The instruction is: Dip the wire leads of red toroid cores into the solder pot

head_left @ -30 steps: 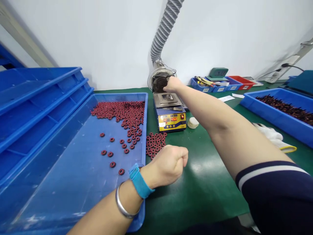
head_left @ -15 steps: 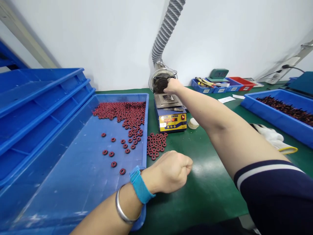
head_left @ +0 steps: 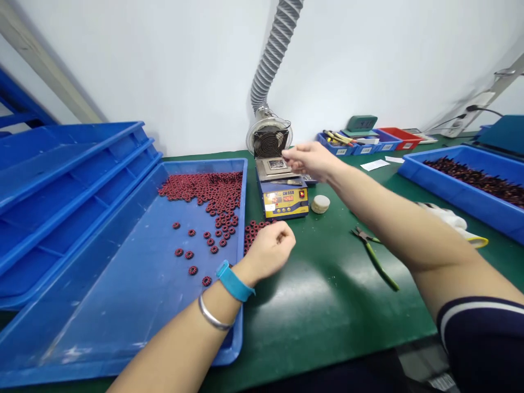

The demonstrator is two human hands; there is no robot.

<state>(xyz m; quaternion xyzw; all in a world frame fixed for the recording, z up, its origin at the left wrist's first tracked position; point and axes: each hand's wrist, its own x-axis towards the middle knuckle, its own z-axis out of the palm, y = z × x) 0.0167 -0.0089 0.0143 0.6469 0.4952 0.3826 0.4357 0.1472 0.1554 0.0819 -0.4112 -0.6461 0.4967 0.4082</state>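
My right hand (head_left: 308, 158) is at the front right of the solder pot (head_left: 285, 203), fingers pinched together; anything between them is too small to make out. The pot has a square opening of molten metal (head_left: 277, 164) on top and a lit red display. My left hand (head_left: 271, 248) is curled closed above the table, beside the tray's right edge; what it holds, if anything, is hidden. Just behind it lies a cluster of small red-and-black ring-shaped cores (head_left: 252, 232), partly covered by the hand. More such cores (head_left: 200, 185) are heaped in the large blue tray (head_left: 135, 305).
A fan (head_left: 270, 143) with a grey exhaust hose (head_left: 275, 54) stands behind the pot. On the right are a round white pad (head_left: 320, 204), green-handled cutters (head_left: 379, 265), gloves (head_left: 448, 219) and a blue tray of dark parts (head_left: 458, 194). Stacked blue trays (head_left: 77, 191) stand left.
My right hand has come down and toward me from the fan to beside the solder pot's top. My left hand has shifted slightly forward and left. The cutters are now uncovered.
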